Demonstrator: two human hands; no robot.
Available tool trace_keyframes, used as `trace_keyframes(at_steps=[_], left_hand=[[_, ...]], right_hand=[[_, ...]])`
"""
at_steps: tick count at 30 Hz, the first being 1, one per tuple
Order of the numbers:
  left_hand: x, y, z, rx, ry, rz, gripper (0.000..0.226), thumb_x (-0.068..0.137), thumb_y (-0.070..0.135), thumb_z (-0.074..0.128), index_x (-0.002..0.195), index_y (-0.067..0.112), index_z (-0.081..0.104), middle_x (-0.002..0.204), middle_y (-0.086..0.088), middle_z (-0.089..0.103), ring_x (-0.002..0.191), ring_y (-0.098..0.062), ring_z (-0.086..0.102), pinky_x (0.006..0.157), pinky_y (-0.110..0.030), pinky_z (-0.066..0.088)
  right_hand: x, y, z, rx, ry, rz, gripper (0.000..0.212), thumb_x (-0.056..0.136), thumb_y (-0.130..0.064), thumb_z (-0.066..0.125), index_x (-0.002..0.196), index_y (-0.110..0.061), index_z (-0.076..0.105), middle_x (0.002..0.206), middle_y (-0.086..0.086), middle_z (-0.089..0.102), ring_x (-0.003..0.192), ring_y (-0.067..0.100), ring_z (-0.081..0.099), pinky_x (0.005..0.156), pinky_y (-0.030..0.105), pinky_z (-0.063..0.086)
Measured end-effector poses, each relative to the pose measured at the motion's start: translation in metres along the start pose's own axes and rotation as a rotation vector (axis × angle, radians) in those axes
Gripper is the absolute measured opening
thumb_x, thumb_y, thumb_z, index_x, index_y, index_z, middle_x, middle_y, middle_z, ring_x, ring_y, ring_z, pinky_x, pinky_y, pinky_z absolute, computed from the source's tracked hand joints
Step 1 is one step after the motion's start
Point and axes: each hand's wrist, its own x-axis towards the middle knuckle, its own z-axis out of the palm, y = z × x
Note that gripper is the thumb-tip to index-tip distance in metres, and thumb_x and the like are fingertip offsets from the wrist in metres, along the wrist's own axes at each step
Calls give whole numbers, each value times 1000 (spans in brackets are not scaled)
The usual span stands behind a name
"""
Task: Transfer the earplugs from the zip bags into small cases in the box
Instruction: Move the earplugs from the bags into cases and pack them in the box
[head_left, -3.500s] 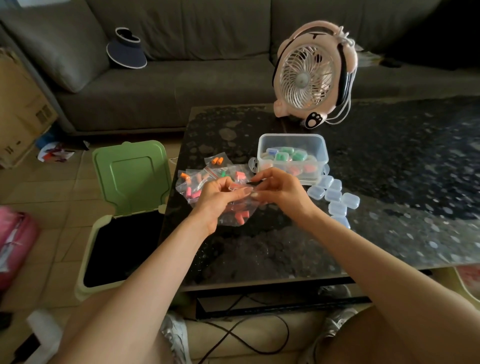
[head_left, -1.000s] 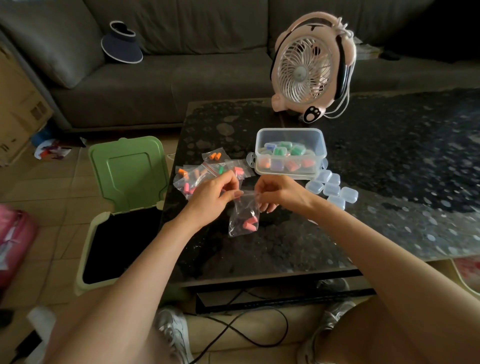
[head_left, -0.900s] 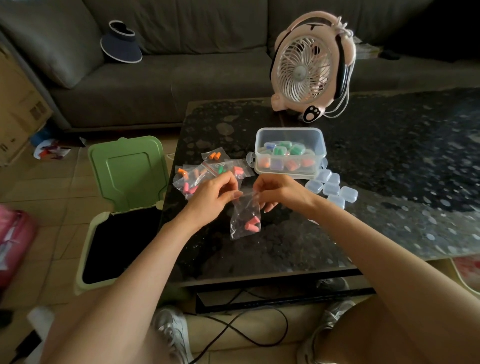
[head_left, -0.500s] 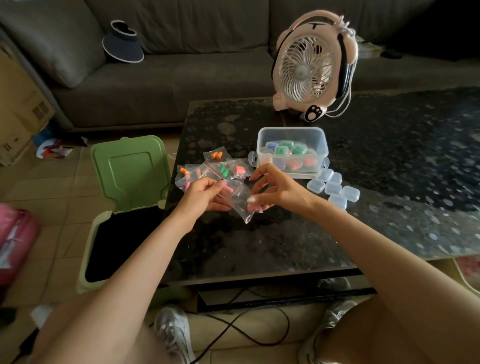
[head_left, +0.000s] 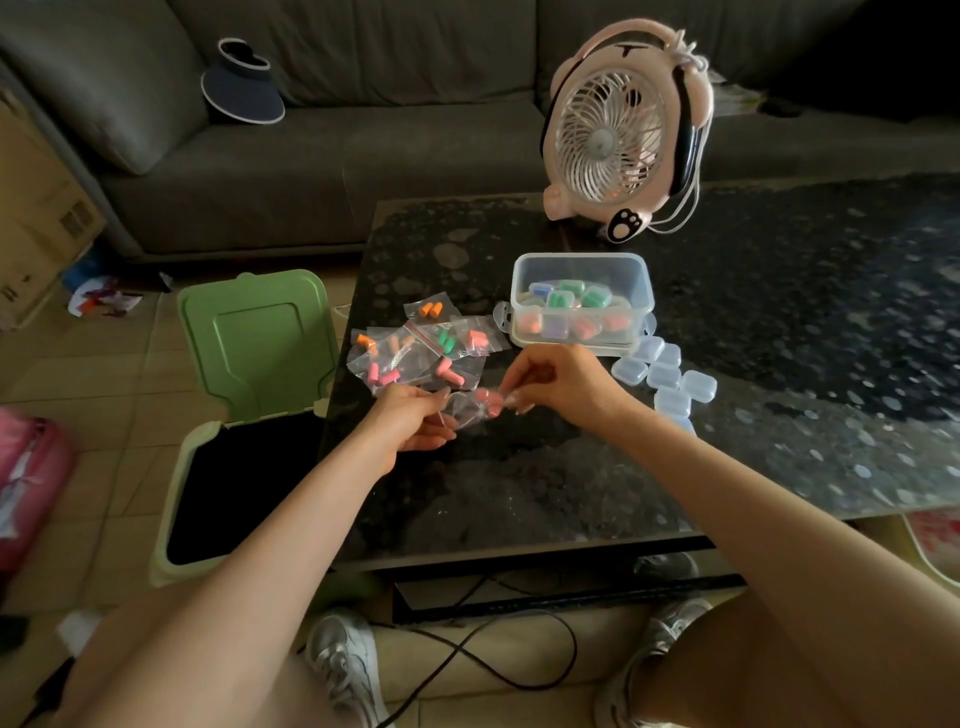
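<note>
Head view: zip bag (head_left: 470, 408) between both hands.

From our head we look forward and down, wide and close, over the table (head_left: 519, 499) toward the sofa (head_left: 363, 150).

On the desk (head_left: 779, 338), the box (head_left: 582, 304) of filled cases sits before the fan (head_left: 621, 135). Zip bags (head_left: 421, 345) lie to its left, empty cases (head_left: 665, 374) at its right. A bin (head_left: 244, 415) stands on the floor left of the desk.
</note>
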Motion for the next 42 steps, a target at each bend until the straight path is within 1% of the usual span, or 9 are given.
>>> trace_keyframes(at_steps=[6, 11, 15, 20, 25, 30, 33, 39, 42], left_hand=[[6, -2, 3, 170, 110, 15, 18, 91, 24, 60, 92, 6, 60, 72, -6, 61, 60, -11, 57, 49, -20, 42], [6, -3, 10, 216, 91, -24, 21, 92, 24, 59, 94, 4, 62, 73, -7, 64, 61, -11, 60, 52, -19, 46], [8, -4, 11, 218, 100, -36, 24, 92, 23, 59, 98, 0, 62, 78, -12, 68, 61, -13, 63, 54, -20, 50], [7, -4, 12, 205, 115, -31, 25, 93, 23, 57, 96, -1, 62, 75, -13, 68, 58, -14, 63, 50, -20, 50], [7, -3, 12, 194, 111, -38, 26, 91, 24, 59, 91, -2, 62, 69, -13, 66, 56, -15, 63, 54, -22, 52], [7, -2, 14, 205, 118, -52, 27, 91, 26, 60, 92, -1, 62, 72, -14, 67, 57, -15, 63, 57, -23, 53], [6, -1, 14, 230, 124, -44, 25, 92, 27, 58, 91, 2, 61, 74, -11, 66, 57, -12, 61, 51, -19, 48], [7, -4, 12, 232, 108, 12, 25, 96, 26, 52, 85, 5, 61, 70, -6, 65, 53, -9, 53, 45, -18, 36], [6, -5, 11, 253, 120, 30, 24, 95, 27, 54, 90, 5, 61, 72, -6, 64, 55, -10, 56, 47, -18, 38]], right_hand=[[1, -1, -3, 3, 72, 1, 7, 78, 2, 70, 80, -3, 66, 77, 19, 68, 70, 27, 65, 66, 29, 56], [3, 0, -6, 49, 132, 27, 15, 79, 5, 67, 72, -8, 65, 76, 20, 68, 63, 26, 62, 55, 20, 53], [3, 0, -7, 103, 118, 52, 6, 88, -2, 61, 86, -3, 67, 73, 13, 66, 61, 22, 61, 55, 24, 54], [3, -4, -8, 158, 85, 33, 18, 89, -17, 64, 104, -7, 63, 83, 16, 69, 61, 24, 64, 56, 29, 57], [2, -1, -5, -14, 127, -13, 12, 83, -12, 70, 93, -7, 64, 77, 5, 69, 60, 22, 65, 56, 25, 57], [5, 3, -6, -119, 140, -11, 4, 85, -10, 69, 85, -10, 65, 73, -3, 65, 56, 10, 62, 55, 17, 54], [5, 1, -5, -126, 153, -22, 4, 85, -11, 68, 83, -11, 65, 70, -5, 64, 54, 8, 60, 53, 14, 51], [5, -2, -9, -44, 261, -35, 7, 86, -13, 68, 81, -11, 62, 68, -1, 62, 54, 10, 57, 54, 25, 53], [5, -3, -12, -5, 303, -36, 9, 88, -9, 65, 81, -13, 61, 70, -1, 62, 53, 6, 56, 53, 19, 51]])
